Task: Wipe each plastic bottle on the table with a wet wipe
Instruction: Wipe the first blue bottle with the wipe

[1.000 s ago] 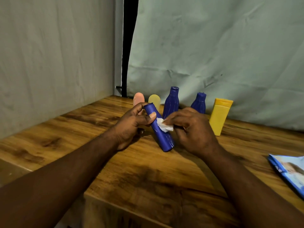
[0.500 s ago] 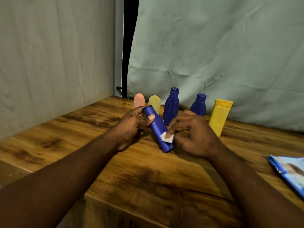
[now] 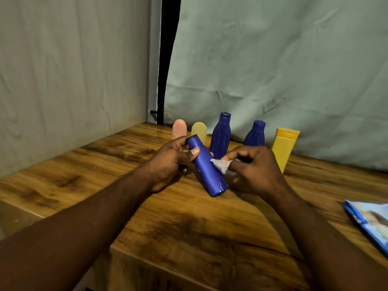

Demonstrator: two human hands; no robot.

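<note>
Left hand (image 3: 168,164) grips the blue bottle (image 3: 207,175) near its neck, thumb across the front, fingers curled behind. The bottle is tilted, neck up and to the left, base down toward the camera, low over the wooden table (image 3: 189,238). Whether the base touches the wood cannot be told.

Right hand (image 3: 258,173) pinches a crumpled white wet wipe (image 3: 220,164) between thumb and fingertips. The wipe is pressed to the right side of the bottle's body, about mid-height.

Five more bottles stand upright in a row at the back of the table, near the cloth backdrop (image 3: 273,59). From left:
- pink bottle (image 3: 179,130), partly hidden behind the left hand
- pale yellow bottle (image 3: 199,130), just beside it
- tall blue bottle (image 3: 220,135), ribbed body, rim of its mouth visible on top
- shorter blue bottle (image 3: 255,134), same ribbed shape
- yellow bottle (image 3: 283,150), flat-sided, with a darker yellow cap

All the bottles are opaque, so their contents cannot be told. Their surfaces read as plain colour.

A blue wipes pack (image 3: 373,223) lies flat at the right edge of the table, cut by the frame, well apart from the hands. It has printed artwork and a bit of dark lettering, too blurred to read.
</note>
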